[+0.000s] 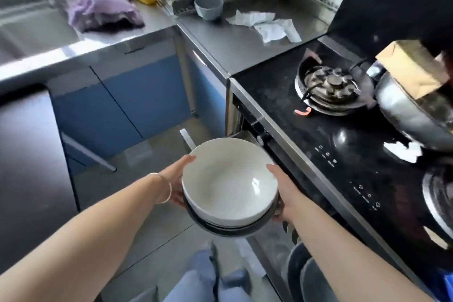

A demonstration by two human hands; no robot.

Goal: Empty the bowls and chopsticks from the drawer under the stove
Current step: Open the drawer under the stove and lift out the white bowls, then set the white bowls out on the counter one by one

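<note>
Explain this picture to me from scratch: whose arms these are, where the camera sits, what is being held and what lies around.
There is no machine here. A person wears a camera on the head, looking down at their own arms. The left hand and right hand hold a stack of bowls from either side: a white bowl on top, a dark one beneath. To the right is a black stove with a burner and a steel wok. Beyond, on the steel counter, stand a grey-blue bowl and crumpled paper. Dark dishes show at the bottom, below the stove.

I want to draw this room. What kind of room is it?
It looks like a home kitchen. There is a gas burner on a black stove, a steel counter with tiled walls, and two hands holding a stack of bowls.
</note>
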